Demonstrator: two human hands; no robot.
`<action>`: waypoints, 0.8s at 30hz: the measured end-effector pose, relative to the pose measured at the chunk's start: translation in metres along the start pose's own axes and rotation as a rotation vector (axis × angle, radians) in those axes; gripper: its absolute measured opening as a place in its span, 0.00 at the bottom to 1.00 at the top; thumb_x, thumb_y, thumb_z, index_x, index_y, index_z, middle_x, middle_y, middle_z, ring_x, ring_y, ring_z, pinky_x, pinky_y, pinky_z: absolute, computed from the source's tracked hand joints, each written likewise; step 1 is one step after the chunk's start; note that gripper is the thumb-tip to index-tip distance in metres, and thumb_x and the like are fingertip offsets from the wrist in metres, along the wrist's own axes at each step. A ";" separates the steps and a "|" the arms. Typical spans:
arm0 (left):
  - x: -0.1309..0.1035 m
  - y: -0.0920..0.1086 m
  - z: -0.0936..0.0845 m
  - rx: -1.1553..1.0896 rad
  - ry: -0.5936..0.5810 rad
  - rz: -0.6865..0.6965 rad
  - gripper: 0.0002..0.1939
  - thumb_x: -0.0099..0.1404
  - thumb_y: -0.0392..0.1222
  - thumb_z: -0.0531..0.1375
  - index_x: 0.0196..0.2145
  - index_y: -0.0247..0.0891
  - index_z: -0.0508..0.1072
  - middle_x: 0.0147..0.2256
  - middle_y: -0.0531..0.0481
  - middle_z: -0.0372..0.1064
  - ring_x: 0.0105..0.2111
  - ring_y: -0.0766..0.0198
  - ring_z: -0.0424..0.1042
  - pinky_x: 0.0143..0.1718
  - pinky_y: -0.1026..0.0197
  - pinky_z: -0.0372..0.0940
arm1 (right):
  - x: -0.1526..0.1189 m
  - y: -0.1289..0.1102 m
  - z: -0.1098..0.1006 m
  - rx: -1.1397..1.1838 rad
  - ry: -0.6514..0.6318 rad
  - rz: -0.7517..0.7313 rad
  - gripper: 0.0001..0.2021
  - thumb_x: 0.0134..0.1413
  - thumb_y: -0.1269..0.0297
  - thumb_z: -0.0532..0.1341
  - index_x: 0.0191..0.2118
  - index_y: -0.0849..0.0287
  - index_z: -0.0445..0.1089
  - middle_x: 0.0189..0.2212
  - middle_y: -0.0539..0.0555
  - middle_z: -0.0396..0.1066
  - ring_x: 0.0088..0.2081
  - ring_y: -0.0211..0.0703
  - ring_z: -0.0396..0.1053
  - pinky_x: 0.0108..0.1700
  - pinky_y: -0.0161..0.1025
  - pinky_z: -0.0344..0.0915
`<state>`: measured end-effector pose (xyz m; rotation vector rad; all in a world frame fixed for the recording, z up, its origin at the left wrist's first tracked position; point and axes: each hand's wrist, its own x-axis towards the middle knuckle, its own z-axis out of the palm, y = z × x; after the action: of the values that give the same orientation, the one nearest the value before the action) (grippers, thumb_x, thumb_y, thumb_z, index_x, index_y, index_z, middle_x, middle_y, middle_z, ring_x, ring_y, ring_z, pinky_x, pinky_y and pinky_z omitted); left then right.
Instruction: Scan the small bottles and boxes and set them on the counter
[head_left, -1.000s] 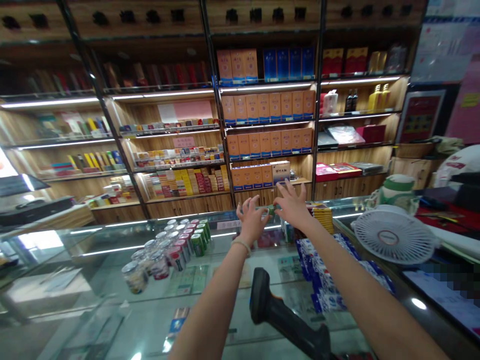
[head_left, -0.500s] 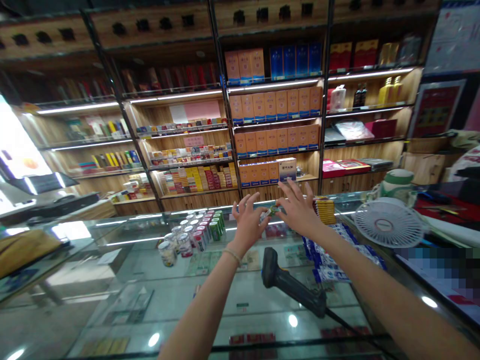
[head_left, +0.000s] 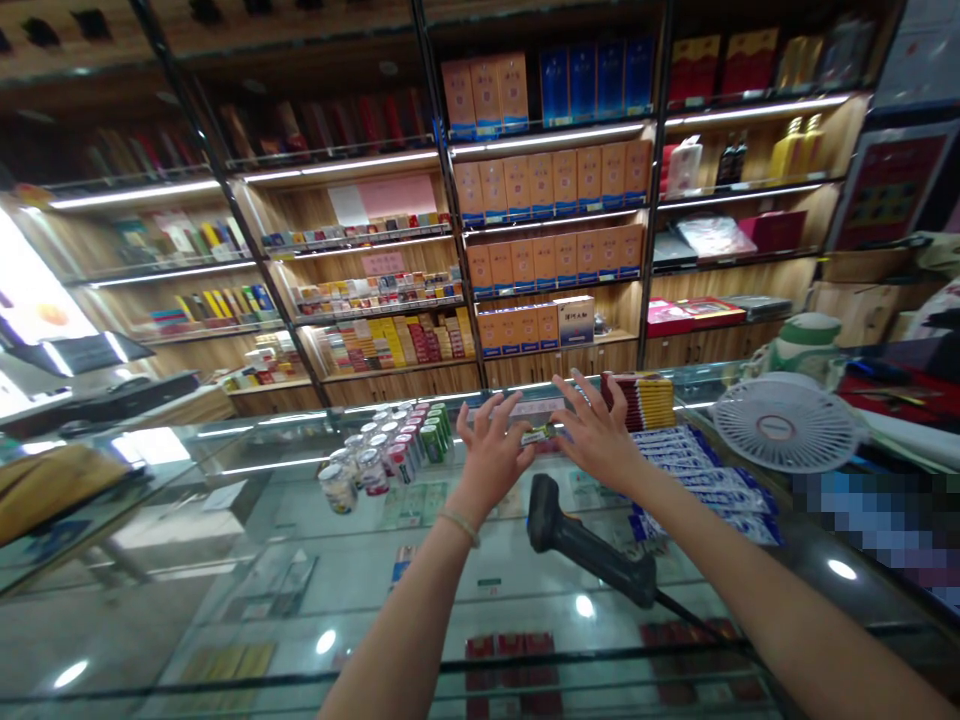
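Note:
Above the glass counter [head_left: 442, 610], a small green-and-white packet [head_left: 537, 434] sits between my two hands. My left hand [head_left: 491, 450], with a band on the wrist, has its thumb and index finger at the packet's left end. My right hand [head_left: 596, 435] has its thumb and index finger at the right end; the other fingers of both hands are raised and spread. The packet is too small to tell its exact kind. Just below my hands lies a black handheld barcode scanner [head_left: 589, 545], its cable running to the lower right.
Several small jars and cans [head_left: 390, 445] stand in rows on the left. Right of my hands are a stack of yellow-and-brown packs [head_left: 649, 400], blue-and-white packets [head_left: 697, 480] and a white fan [head_left: 784, 425]. Shelves behind hold orange boxes [head_left: 555, 260].
The view has tilted slightly downward. My hands have moved a little apart around the packet, which now shows level between them. The scanner stays on the counter.

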<state>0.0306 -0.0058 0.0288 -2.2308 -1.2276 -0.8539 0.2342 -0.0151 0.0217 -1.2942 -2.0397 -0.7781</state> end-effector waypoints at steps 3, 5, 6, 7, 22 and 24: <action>0.000 0.002 -0.002 0.008 -0.013 0.016 0.09 0.63 0.46 0.64 0.42 0.49 0.78 0.65 0.51 0.62 0.66 0.45 0.55 0.69 0.32 0.29 | -0.001 -0.002 -0.003 0.005 0.013 -0.004 0.14 0.63 0.58 0.57 0.51 0.51 0.72 0.72 0.55 0.49 0.72 0.53 0.39 0.70 0.60 0.25; 0.000 0.004 -0.002 0.020 -0.031 0.019 0.10 0.63 0.46 0.64 0.43 0.49 0.78 0.65 0.51 0.62 0.66 0.45 0.54 0.69 0.32 0.29 | -0.002 -0.002 -0.006 0.003 0.018 -0.010 0.13 0.63 0.58 0.58 0.50 0.50 0.72 0.72 0.54 0.49 0.72 0.53 0.40 0.70 0.60 0.25; -0.001 0.005 -0.002 0.028 -0.038 0.019 0.10 0.63 0.47 0.64 0.44 0.50 0.78 0.65 0.51 0.61 0.66 0.45 0.54 0.69 0.33 0.28 | -0.003 -0.002 -0.007 0.002 0.019 -0.012 0.12 0.63 0.58 0.58 0.49 0.50 0.72 0.72 0.53 0.49 0.72 0.54 0.40 0.70 0.60 0.25; -0.001 0.006 -0.002 0.035 -0.042 0.020 0.10 0.64 0.47 0.64 0.44 0.50 0.77 0.65 0.51 0.61 0.66 0.45 0.54 0.70 0.33 0.28 | -0.004 -0.002 -0.007 0.003 0.019 -0.013 0.12 0.62 0.58 0.58 0.49 0.50 0.72 0.72 0.53 0.49 0.72 0.54 0.40 0.70 0.60 0.25; -0.003 -0.006 -0.006 0.002 0.000 -0.130 0.15 0.62 0.53 0.66 0.48 0.55 0.77 0.68 0.50 0.55 0.68 0.46 0.50 0.69 0.36 0.32 | -0.009 0.018 0.000 0.199 0.019 0.252 0.11 0.59 0.56 0.61 0.45 0.47 0.77 0.71 0.52 0.48 0.72 0.58 0.38 0.67 0.59 0.34; -0.004 -0.007 -0.004 -0.008 0.011 -0.138 0.13 0.62 0.53 0.66 0.45 0.55 0.78 0.68 0.52 0.55 0.68 0.47 0.49 0.69 0.37 0.32 | -0.010 0.019 0.003 0.201 0.018 0.251 0.11 0.59 0.55 0.62 0.44 0.47 0.77 0.71 0.52 0.48 0.72 0.58 0.37 0.67 0.59 0.34</action>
<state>0.0220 -0.0075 0.0298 -2.1642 -1.3879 -0.9233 0.2547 -0.0119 0.0155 -1.3861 -1.8419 -0.4569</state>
